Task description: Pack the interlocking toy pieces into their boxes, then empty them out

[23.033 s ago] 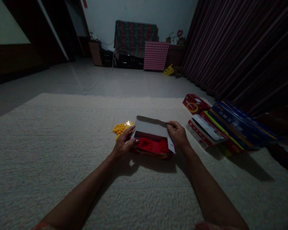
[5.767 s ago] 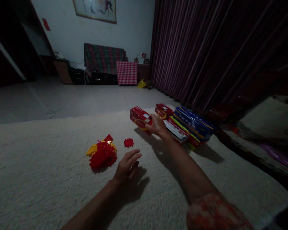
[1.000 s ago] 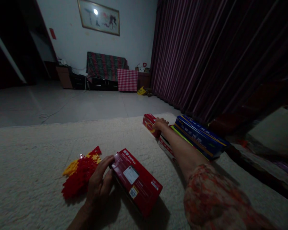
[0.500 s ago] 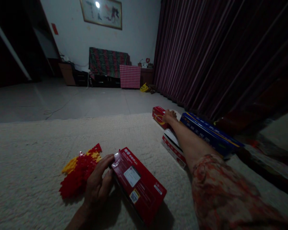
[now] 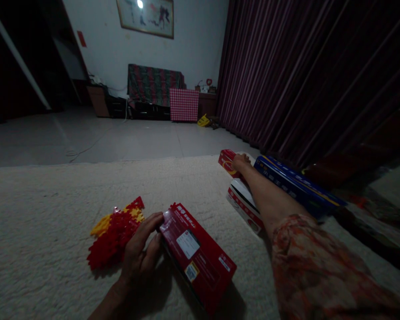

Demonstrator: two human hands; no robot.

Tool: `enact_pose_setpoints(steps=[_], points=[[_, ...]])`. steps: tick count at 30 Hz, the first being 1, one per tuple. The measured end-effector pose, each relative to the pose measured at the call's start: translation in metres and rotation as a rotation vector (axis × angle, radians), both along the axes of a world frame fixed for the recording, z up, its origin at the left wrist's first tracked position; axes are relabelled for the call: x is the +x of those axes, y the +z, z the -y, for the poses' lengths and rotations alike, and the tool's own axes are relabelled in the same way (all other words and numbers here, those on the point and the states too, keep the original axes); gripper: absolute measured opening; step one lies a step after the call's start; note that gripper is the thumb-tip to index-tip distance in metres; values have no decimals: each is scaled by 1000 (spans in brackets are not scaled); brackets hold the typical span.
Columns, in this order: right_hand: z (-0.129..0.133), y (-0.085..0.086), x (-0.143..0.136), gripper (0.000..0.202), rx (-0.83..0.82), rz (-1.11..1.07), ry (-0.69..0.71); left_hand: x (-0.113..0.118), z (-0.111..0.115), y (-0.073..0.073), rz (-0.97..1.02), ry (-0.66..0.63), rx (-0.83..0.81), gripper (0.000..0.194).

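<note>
Head: left hand (image 5: 140, 251) at box (image 5: 200, 258) edge

Dim, muted room, much of it in shade.
A round glare spot shines in the glass of the far framed picture (image 5: 146, 18); a pale sheen lies on the left end of the near red box (image 5: 200, 258). Dark shadows pool beside it on the mat (image 5: 46, 222). The curtain (image 5: 286, 80) fades to near-black at right, and the wide lens stretches the sleeve (image 5: 320, 271) near right.
</note>
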State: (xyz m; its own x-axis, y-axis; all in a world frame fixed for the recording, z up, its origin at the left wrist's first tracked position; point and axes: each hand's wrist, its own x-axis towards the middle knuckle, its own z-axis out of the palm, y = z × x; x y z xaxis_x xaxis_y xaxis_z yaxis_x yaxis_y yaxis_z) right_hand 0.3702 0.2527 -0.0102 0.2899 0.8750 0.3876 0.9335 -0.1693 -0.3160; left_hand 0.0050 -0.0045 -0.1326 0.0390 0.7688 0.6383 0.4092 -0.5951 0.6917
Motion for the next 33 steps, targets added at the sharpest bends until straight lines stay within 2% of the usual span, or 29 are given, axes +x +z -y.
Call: enact_pose_setpoints(steps=[3,6,9,13,16,18,21,23,27,33], points=[[17,8,-21,38,-111,21,21,2,-2,5,15,0,25,37],[54,13,-56,33,-129,52,179,4,-4,12,21,0,58,34],[115,18,-94,37,-115,-29,444,3,-7,17,44,-26,77,30],[219,22,-128,47,-222,-202,788,4,-9,20,74,-46,54,26],[283,15,-139,56,-293,-166,849,5,-9,20,99,-55,42,26],[309,6,-142,64,-331,-127,756,6,-9,21,107,-70,37,27],[321,-6,-142,64,-374,-168,701,5,-8,24,105,-84,56,25],[316,-9,-139,60,-369,-223,778,2,-7,27,90,-91,54,24],[292,-4,-131,54,-330,-293,987,-8,-8,34,70,-82,48,26],[265,5,-120,60,-480,-391,1046,-18,-12,37,66,-58,16,27]])
